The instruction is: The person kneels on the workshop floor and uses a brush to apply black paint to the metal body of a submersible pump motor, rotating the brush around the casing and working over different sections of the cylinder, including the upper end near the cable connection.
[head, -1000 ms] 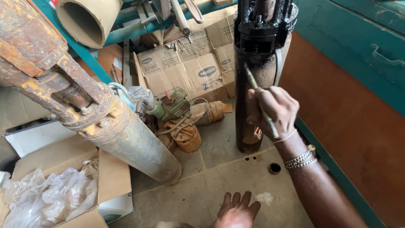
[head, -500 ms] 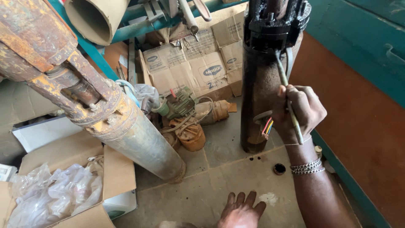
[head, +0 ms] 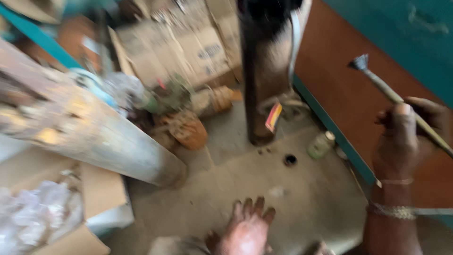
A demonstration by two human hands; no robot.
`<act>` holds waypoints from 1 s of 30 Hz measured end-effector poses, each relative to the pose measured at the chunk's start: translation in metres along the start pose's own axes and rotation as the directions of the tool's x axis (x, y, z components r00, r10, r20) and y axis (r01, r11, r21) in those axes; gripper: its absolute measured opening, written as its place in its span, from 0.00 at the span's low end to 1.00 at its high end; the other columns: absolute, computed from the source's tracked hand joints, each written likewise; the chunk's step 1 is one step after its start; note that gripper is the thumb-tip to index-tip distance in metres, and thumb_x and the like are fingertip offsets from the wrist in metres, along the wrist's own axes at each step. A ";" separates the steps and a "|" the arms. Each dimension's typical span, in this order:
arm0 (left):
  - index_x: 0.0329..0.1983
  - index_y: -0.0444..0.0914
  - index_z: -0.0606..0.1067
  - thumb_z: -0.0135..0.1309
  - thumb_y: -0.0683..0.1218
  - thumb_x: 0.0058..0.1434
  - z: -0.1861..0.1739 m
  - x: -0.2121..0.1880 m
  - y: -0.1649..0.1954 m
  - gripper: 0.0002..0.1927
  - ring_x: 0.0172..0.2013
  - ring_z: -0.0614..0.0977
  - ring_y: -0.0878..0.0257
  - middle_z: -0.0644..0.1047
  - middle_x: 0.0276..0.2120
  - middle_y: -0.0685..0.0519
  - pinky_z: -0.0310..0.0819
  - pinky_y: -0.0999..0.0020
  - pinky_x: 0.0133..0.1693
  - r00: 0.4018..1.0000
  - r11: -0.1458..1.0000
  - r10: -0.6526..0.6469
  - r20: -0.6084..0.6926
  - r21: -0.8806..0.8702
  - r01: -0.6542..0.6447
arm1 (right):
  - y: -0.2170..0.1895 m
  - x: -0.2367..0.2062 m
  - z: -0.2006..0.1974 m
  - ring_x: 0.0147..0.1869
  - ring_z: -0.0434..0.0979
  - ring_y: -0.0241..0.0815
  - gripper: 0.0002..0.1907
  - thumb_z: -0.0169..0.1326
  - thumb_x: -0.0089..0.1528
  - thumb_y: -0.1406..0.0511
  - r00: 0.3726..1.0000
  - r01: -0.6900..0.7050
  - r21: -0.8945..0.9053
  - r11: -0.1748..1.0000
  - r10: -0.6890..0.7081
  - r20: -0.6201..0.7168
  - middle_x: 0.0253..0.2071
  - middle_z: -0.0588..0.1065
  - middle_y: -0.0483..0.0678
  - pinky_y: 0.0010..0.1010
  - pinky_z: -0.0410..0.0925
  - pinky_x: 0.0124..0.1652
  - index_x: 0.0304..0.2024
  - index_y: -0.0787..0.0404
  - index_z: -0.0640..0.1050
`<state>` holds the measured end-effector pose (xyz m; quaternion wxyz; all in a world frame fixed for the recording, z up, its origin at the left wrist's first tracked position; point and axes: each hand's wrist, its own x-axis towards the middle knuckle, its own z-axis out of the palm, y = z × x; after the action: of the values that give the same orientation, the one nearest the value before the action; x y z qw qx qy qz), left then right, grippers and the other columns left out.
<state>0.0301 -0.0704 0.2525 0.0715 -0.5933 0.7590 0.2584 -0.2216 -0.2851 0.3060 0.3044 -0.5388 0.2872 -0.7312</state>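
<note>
A thin brush (head: 401, 101) with a small dark bristle tip is gripped in the right hand (head: 408, 137), whose fingers are closed around its handle; the tip is raised up and to the left of that hand, in front of the brown wall panel (head: 349, 71). The left hand is not seen. A dark upright cylinder (head: 264, 80) stands on the concrete floor (head: 302, 198) well to the left of the hand, with coloured wires (head: 273, 117) at its base. A small pale bottle (head: 321, 144) lies between the cylinder and the hand. A bare foot (head: 247, 229) is seen lower left of the hand. Further left, a large rusty pipe (head: 89, 132) is leaned across cardboard boxes (head: 188, 42). Much is blurred.
</note>
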 end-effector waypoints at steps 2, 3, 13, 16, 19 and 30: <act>0.68 0.39 0.64 0.70 0.54 0.49 -0.005 -0.006 0.014 0.45 0.65 0.62 0.39 0.60 0.69 0.36 0.51 0.38 0.62 1.000 1.000 0.028 -0.002 0.012 -0.028 | 0.046 -0.014 -0.038 0.38 0.78 0.39 0.08 0.59 0.75 0.67 0.994 -0.107 -0.141 0.984 0.107 -0.005 0.37 0.75 0.50 0.31 0.74 0.38 0.45 0.67 0.76; 0.68 0.39 0.64 0.70 0.54 0.50 -0.009 -0.006 0.018 0.44 0.65 0.63 0.39 0.60 0.69 0.36 0.52 0.39 0.61 0.999 0.998 0.053 -0.012 0.016 -0.053 | 0.072 -0.021 -0.051 0.37 0.78 0.38 0.09 0.60 0.72 0.65 0.975 -0.222 -0.187 0.957 0.215 -0.056 0.37 0.77 0.49 0.31 0.74 0.37 0.46 0.66 0.77; 0.67 0.36 0.63 0.69 0.52 0.50 -0.013 0.014 0.029 0.45 0.65 0.61 0.38 0.59 0.71 0.33 0.50 0.38 0.61 0.998 0.998 0.064 0.005 0.001 -0.065 | 0.238 -0.142 -0.058 0.39 0.84 0.46 0.07 0.62 0.59 0.67 0.884 -0.085 -0.710 0.700 0.381 0.270 0.36 0.83 0.54 0.31 0.75 0.41 0.38 0.64 0.84; 0.67 0.36 0.65 0.69 0.51 0.50 -0.009 0.018 0.021 0.43 0.64 0.63 0.38 0.61 0.67 0.33 0.52 0.40 0.61 0.997 0.999 0.054 -0.053 0.005 -0.054 | 0.245 -0.163 -0.057 0.38 0.85 0.45 0.09 0.63 0.58 0.67 0.855 -0.182 -0.715 0.675 0.467 0.224 0.34 0.82 0.55 0.32 0.75 0.40 0.39 0.64 0.83; 0.66 0.35 0.65 0.69 0.51 0.49 -0.008 0.024 0.016 0.43 0.64 0.63 0.38 0.60 0.67 0.33 0.52 0.40 0.60 0.999 0.999 0.033 -0.030 0.013 -0.032 | 0.249 -0.170 -0.057 0.37 0.85 0.45 0.08 0.63 0.59 0.67 0.832 -0.224 -0.730 0.645 0.517 0.201 0.34 0.82 0.55 0.32 0.75 0.39 0.40 0.64 0.83; 0.68 0.35 0.62 0.71 0.51 0.49 -0.014 0.026 0.012 0.46 0.68 0.61 0.35 0.58 0.70 0.31 0.48 0.38 0.62 0.999 0.997 0.035 0.022 -0.064 -0.034 | 0.266 -0.186 -0.058 0.35 0.84 0.43 0.08 0.62 0.60 0.67 0.798 -0.228 -0.742 0.631 0.557 0.229 0.33 0.82 0.55 0.31 0.74 0.39 0.40 0.64 0.83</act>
<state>0.0145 -0.0973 0.2570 0.0568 -0.5791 0.7596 0.2905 -0.1980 -0.3120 -0.0215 0.2975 -0.6826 0.5715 -0.3448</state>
